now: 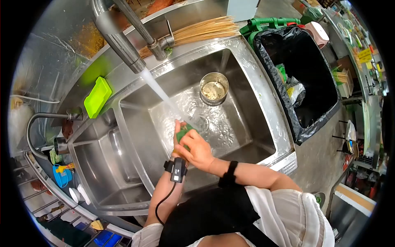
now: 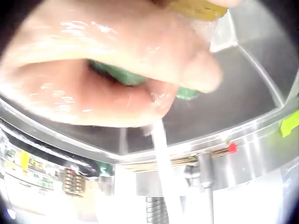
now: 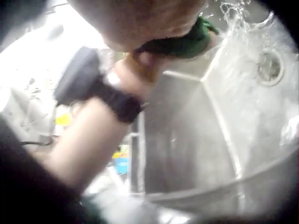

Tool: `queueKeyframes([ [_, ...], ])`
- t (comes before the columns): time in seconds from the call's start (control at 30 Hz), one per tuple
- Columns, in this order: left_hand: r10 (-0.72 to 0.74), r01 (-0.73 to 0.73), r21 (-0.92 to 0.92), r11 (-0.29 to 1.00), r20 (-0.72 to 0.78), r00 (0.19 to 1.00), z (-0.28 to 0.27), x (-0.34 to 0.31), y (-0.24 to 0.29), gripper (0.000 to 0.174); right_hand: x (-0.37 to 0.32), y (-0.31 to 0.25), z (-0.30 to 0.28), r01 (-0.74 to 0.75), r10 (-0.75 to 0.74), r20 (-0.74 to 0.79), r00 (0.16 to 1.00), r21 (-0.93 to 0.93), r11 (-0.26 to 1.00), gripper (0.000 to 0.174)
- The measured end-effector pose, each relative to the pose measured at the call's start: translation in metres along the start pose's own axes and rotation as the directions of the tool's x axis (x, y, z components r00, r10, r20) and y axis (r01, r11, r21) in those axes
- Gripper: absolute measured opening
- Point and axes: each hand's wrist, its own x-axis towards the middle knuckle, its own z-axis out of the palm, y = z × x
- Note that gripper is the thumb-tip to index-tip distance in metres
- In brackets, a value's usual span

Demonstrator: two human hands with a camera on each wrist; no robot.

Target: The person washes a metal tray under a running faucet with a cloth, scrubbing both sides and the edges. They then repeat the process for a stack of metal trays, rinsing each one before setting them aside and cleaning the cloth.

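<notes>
Over the large sink basin (image 1: pixel 255 140), my right hand (image 1: pixel 197 150) has its fingers curled round a wet green scouring pad (image 1: pixel 183 132). The pad lies against my left hand (image 1: pixel 177 125), whose visible fingers point straight up toward the water; the rest is covered by the pad and my right hand. In the left wrist view, my right hand's curled fingers fill the frame, with green pad (image 2: pixel 119 73) showing between them. A yellow band (image 3: pixel 140 67) sits at my left wrist. Running water (image 1: pixel 158 88) falls from the faucet (image 1: pixel 133 61) just beyond my fingertips.
A round metal container (image 1: pixel 214 88) with residue stands in the basin. A smaller basin (image 1: pixel 96 160) adjoins on the left. Thin wooden sticks (image 1: pixel 201 33) and a lime-green tray (image 1: pixel 98 97) lie on the sink ledge. A black-lined bin (image 1: pixel 304 82) stands at right.
</notes>
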Motion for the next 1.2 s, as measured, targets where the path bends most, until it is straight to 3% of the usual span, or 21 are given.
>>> queueKeyframes([
  [0.03, -0.048, 0.047, 0.012, 0.999, 0.022, 0.999, -0.001, 0.001, -0.001, 0.036, 0.01, 0.031, 0.015, 0.002, -0.014, -0.137, 0.99, -0.09, 0.996, 0.019],
  [0.07, -0.002, 0.022, 0.138, 0.99, -0.146, 0.989, 0.018, 0.001, -0.008, 0.038, 0.031, 0.05, 0.016, -0.207, 0.19, -0.125, 0.974, -0.136, 0.969, 0.025],
  [0.1, -0.023, 0.057, 0.1, 0.993, -0.308, 0.951, 0.028, 0.008, -0.014, 0.04, 0.054, 0.08, 0.012, -0.298, 0.289, -0.113, 0.951, -0.077, 0.952, 0.026],
  [0.23, -0.017, 0.043, 0.071, 0.997, -0.328, 0.945, 0.035, 0.011, -0.017, 0.043, 0.074, 0.094, -0.001, -0.539, 0.538, -0.154, 0.829, 0.038, 0.841, 0.03],
  [0.3, -0.034, 0.047, 0.042, 0.998, -0.275, 0.961, 0.036, 0.003, 0.001, 0.045, 0.042, 0.058, 0.013, -0.239, 0.182, -0.333, 0.925, -0.139, 0.961, 0.033],
  [0.33, -0.039, 0.048, 0.029, 0.998, -0.247, 0.968, 0.034, 0.002, 0.01, 0.046, 0.029, 0.043, 0.02, -0.083, -0.019, -0.391, 0.92, -0.243, 0.966, 0.035],
  [0.37, -0.012, 0.021, 0.026, 0.999, -0.321, 0.947, 0.023, 0.007, 0.013, 0.047, 0.026, 0.036, 0.023, -0.08, -0.019, -0.4, 0.917, -0.228, 0.97, 0.036],
  [0.43, 0.046, -0.023, 0.077, 0.997, -0.316, 0.948, 0.016, 0.013, 0.0, 0.045, 0.024, 0.028, 0.027, -0.07, -0.019, -0.42, 0.907, -0.196, 0.978, 0.036],
  [0.53, 0.061, -0.01, 0.131, 0.991, -0.386, 0.92, 0.006, 0.025, -0.014, 0.042, 0.061, 0.065, 0.012, -0.33, 0.317, -0.15, 0.936, -0.066, 0.942, 0.042],
  [0.57, 0.046, 0.004, 0.131, 0.991, -0.374, 0.926, 0.008, 0.024, -0.011, 0.043, 0.066, 0.06, 0.012, -0.36, 0.341, -0.174, 0.924, -0.091, 0.928, 0.043],
  [0.67, 0.048, -0.024, 0.069, 0.997, -0.368, 0.928, 0.007, 0.031, -0.007, 0.043, 0.08, 0.102, 0.03, -0.492, 0.542, -0.186, 0.819, 0.257, 0.832, 0.046],
  [0.7, 0.089, -0.068, 0.069, 0.995, -0.367, 0.926, 0.011, 0.031, -0.005, 0.041, 0.076, 0.111, 0.03, -0.544, 0.624, -0.029, 0.781, 0.458, 0.703, 0.043],
  [0.8, 0.061, -0.056, 0.025, 0.998, -0.323, 0.945, 0.004, 0.033, 0.001, 0.034, 0.03, 0.086, 0.04, -0.417, 0.486, -0.231, 0.843, 0.29, 0.861, 0.047],
  [0.83, 0.043, -0.03, 0.046, 0.998, -0.324, 0.945, 0.01, 0.027, 0.001, 0.032, 0.017, 0.084, 0.044, -0.367, 0.396, -0.196, 0.897, 0.17, 0.915, 0.05],
  [0.93, 0.113, -0.087, 0.107, 0.99, -0.276, 0.955, -0.025, 0.034, -0.011, 0.033, 0.037, 0.126, 0.03, -0.29, 0.321, -0.216, 0.922, 0.163, 0.943, 0.043],
  [0.97, 0.163, -0.125, 0.148, 0.981, -0.28, 0.946, -0.031, 0.033, -0.011, 0.037, 0.051, 0.134, 0.022, -0.367, 0.407, -0.236, 0.882, 0.196, 0.909, 0.04],
  [1.0, 0.212, -0.163, 0.189, 0.968, -0.282, 0.935, -0.035, 0.03, -0.009, 0.041, 0.067, 0.112, 0.002, -0.56, 0.65, -0.053, 0.758, 0.457, 0.691, 0.038],
  [1.03, 0.223, -0.148, 0.244, 0.958, -0.313, 0.923, -0.036, 0.023, -0.004, 0.054, 0.074, 0.114, 0.001, -0.583, 0.663, 0.011, 0.749, 0.487, 0.651, 0.037],
  [1.07, 0.112, -0.007, 0.242, 0.97, -0.423, 0.899, -0.032, 0.017, 0.002, 0.059, 0.078, 0.116, 0.002, -0.603, 0.67, 0.07, 0.739, 0.513, 0.611, 0.035],
  [1.13, -0.094, 0.261, 0.185, 0.947, -0.62, 0.779, -0.014, 0.004, 0.016, 0.069, 0.073, 0.112, 0.013, -0.403, 0.45, -0.03, 0.892, 0.396, 0.825, 0.035],
  [1.2, -0.165, 0.233, 0.115, 0.966, -0.423, 0.891, 0.002, 0.005, 0.02, 0.067, 0.062, 0.094, 0.022, -0.232, 0.244, -0.024, 0.969, 0.23, 0.945, 0.036],
])
